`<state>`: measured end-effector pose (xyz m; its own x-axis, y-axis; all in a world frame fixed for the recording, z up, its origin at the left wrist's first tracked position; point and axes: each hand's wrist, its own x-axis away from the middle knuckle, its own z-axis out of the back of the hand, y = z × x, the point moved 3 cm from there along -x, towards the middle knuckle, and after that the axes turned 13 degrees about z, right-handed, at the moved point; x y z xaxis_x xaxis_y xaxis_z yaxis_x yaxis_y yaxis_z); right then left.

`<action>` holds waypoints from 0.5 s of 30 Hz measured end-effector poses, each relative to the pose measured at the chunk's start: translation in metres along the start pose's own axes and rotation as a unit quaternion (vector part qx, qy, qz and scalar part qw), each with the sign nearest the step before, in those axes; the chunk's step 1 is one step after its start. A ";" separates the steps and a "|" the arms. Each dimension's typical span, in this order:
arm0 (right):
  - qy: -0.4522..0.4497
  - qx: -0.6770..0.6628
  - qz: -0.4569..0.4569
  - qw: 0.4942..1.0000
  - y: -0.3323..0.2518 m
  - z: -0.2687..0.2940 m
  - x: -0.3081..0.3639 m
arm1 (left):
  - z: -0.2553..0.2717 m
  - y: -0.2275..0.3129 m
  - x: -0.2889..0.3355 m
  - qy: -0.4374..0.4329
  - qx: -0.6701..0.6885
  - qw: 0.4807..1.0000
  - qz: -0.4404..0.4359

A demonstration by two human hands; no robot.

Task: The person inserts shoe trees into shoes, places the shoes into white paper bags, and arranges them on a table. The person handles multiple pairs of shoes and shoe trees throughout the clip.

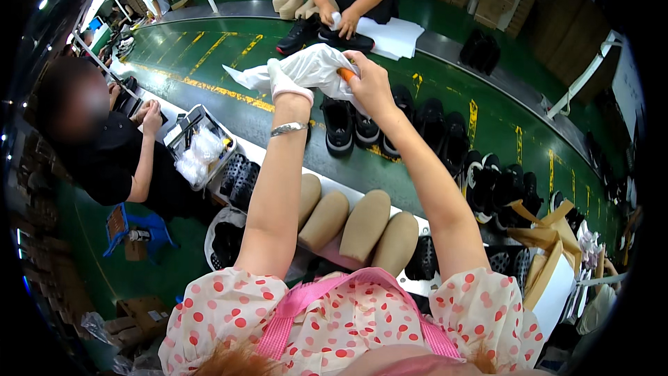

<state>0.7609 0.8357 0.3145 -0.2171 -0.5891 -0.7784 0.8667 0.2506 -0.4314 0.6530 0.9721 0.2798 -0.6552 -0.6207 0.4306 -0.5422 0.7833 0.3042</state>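
Note:
A crumpled sheet of thin white tissue paper (316,64) is bunched between my two hands, above the line of shoes. My left hand (285,82) wears a white glove with a pale cuff and is closed on the bunched paper; its fingers largely blend into the white. From the other side my right hand (370,87) pinches the paper, bare except for an orange cover (346,75) at a fingertip. Directly beyond the paper stand black shoes (339,125) with their openings toward me.
Beige shoe lasts (367,226) lie on the white ledge close to me. At left is a basket (202,146) with clear plastic bags, next to a seated person (104,139). Across the green conveyor, another person's hands (339,21) handle a black shoe. An opened carton (550,244) stands right.

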 end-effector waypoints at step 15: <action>0.016 -0.420 -0.306 0.854 0.019 -0.040 -0.014 | -0.010 0.016 -0.024 -0.011 0.101 0.993 -0.056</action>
<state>0.7621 0.8796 0.2989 -0.5380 -0.7892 -0.2962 -0.0389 0.3742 -0.9265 0.6657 0.9997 0.2829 -0.5947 -0.7066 0.3834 -0.7059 0.6872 0.1716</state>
